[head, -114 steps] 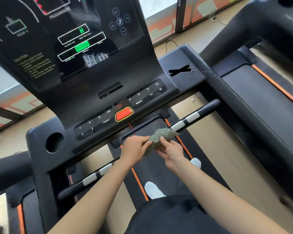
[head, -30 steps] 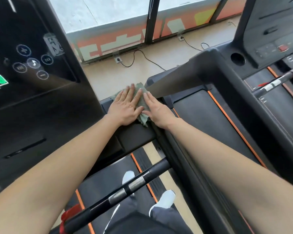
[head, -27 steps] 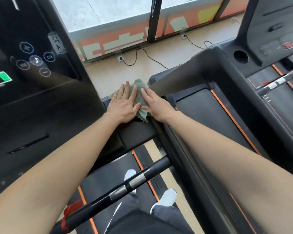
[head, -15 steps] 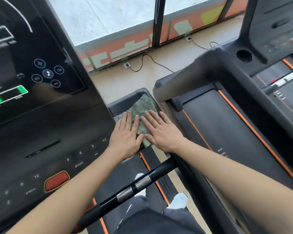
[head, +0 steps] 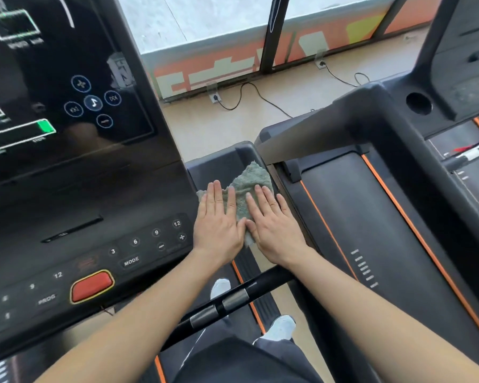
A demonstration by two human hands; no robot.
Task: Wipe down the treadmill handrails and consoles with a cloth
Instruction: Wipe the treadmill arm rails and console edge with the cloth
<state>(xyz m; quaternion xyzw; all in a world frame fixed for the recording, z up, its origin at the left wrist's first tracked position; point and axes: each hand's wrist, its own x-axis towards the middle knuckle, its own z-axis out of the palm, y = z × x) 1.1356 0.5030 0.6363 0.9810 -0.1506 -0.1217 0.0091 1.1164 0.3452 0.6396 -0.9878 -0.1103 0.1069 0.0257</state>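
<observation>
A grey-green cloth (head: 248, 182) lies flat on the black right-hand tray (head: 219, 165) of the treadmill console. My left hand (head: 217, 225) presses on the cloth's left part with straight fingers. My right hand (head: 271, 223) presses flat on its right part, the two hands side by side and touching at the thumbs. The glossy console panel (head: 67, 175) with its screen, number buttons and red stop button (head: 91, 286) fills the left. A black handrail (head: 230, 302) with silver sensor bands runs below my forearms.
A second treadmill (head: 371, 203) with orange-edged belt stands close on the right, its handrail arm (head: 315, 125) ending beside the cloth. Power cables (head: 249, 95) lie on the beige floor by the window wall. My white shoes (head: 280, 327) stand on the belt below.
Both hands have slid the cloth back along the console's right tray toward me, from its far end to its near part. My view has dropped, showing the buttons and red stop button.
</observation>
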